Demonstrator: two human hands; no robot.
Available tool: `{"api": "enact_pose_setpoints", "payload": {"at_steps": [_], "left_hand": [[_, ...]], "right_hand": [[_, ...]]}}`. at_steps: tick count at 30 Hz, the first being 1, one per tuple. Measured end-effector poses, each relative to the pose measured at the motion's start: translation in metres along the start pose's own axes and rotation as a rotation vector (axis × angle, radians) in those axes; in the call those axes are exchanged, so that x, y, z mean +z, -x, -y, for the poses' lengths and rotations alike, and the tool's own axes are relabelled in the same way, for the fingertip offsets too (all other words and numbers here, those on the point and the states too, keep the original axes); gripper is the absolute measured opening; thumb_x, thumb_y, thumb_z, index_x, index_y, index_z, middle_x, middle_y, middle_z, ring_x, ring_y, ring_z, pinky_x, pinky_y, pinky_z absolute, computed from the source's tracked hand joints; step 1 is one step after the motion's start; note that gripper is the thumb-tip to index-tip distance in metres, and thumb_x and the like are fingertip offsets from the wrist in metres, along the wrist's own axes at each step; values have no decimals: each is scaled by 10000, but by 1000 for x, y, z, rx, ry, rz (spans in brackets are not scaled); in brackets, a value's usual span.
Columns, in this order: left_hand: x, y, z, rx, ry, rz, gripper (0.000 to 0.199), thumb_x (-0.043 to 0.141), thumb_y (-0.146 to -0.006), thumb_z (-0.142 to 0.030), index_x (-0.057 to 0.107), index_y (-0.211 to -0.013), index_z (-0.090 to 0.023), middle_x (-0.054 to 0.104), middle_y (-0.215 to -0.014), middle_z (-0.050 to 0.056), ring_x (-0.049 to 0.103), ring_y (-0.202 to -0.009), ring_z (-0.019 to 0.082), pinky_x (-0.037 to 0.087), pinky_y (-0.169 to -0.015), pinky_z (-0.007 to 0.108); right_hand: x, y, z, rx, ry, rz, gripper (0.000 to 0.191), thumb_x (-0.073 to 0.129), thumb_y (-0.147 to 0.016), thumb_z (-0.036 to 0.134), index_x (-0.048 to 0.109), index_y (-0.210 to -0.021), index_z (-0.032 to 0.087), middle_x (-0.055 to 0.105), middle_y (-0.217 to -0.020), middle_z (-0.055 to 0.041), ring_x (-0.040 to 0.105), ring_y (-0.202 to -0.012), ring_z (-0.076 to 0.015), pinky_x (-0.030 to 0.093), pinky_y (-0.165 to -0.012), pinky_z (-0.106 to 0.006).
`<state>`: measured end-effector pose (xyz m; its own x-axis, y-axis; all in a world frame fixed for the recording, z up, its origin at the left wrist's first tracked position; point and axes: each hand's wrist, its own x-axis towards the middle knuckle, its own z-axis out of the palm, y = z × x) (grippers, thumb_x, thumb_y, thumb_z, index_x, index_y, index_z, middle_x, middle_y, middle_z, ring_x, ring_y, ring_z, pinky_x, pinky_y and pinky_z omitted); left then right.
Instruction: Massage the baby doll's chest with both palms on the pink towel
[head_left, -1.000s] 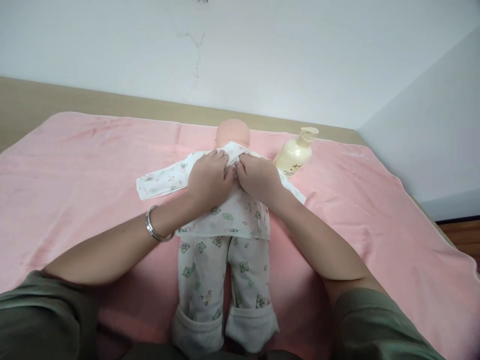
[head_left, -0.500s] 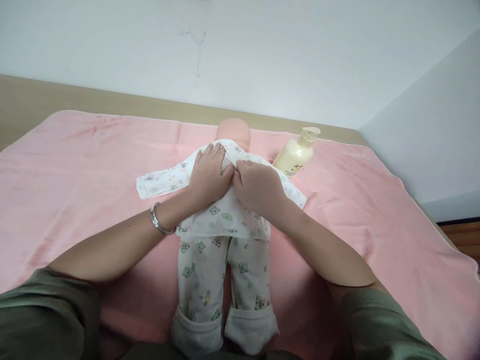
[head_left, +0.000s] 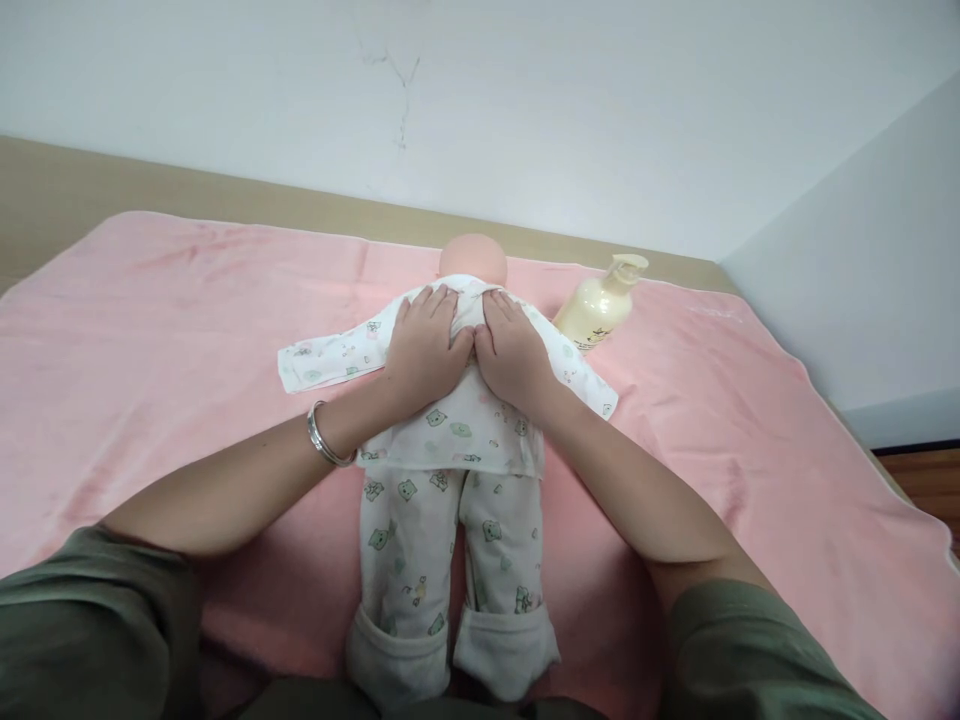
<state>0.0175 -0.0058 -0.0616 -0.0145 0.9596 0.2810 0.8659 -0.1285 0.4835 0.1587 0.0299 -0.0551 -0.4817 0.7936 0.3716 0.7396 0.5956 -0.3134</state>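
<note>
A doll [head_left: 474, 258] lies on a pink blanket [head_left: 187, 330], its bald head away from me. It wears a white printed top [head_left: 465, 440] and matching trousers [head_left: 412, 550] with turned-up cuffs. My left hand [head_left: 426, 350] rests flat on the upper left of the top, fingers stretched toward the head. On the upper right of the top, my right hand [head_left: 514, 350] lies flat too. The two thumbs nearly meet in the middle. Neither hand grips anything. The doll's face is not visible.
A pale yellow pump bottle [head_left: 600, 308] leans beyond the doll's right-hand sleeve. A beige board edge [head_left: 300, 205] runs behind the blanket, against a cracked white wall [head_left: 600, 120]. Brown wood shows at the far right.
My right hand has opened from a closed pose near the middle of the top and now lies flat, fingers forward. My left hand stays in place on the top. The view has shifted slightly.
</note>
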Motion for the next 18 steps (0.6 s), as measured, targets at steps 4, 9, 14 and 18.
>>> {"api": "enact_pose_setpoints", "payload": {"at_steps": [4,9,14,18], "left_hand": [[-1,7,-3,36,3,-32,576,314,-989,-311,485,-1477,-58,476,-1579,176,382,-1514,356,276,-1284,587],[-12,10,-8,90,-1,14,524,328,-974,-264,575,-1393,-70,548,-1520,154,441,-1478,320,341,-1275,513],[-22,1,-11,0,-14,139,578,309,-977,-281,492,-1465,-32,468,-1584,165,388,-1513,322,308,-1291,485],[-22,-11,-5,27,-62,125,560,275,-969,-325,543,-1360,-25,577,-1442,218,525,-1362,357,395,-1196,520]], "right_hand": [[-3,-2,-2,-5,20,88,530,284,-945,225,520,-1347,-26,512,-1470,-252,415,-1450,-334,303,-1276,-536],[-4,-2,-5,-34,34,84,529,293,-951,232,491,-1356,-45,493,-1476,-266,406,-1438,-344,312,-1262,-525],[-11,-2,3,-16,65,78,338,336,-950,213,596,-1115,75,636,-1185,-198,561,-1150,-314,451,-1096,-498],[-9,8,17,16,94,11,345,325,-979,212,597,-1138,72,652,-1158,-195,570,-1109,-316,469,-1045,-485]]}}
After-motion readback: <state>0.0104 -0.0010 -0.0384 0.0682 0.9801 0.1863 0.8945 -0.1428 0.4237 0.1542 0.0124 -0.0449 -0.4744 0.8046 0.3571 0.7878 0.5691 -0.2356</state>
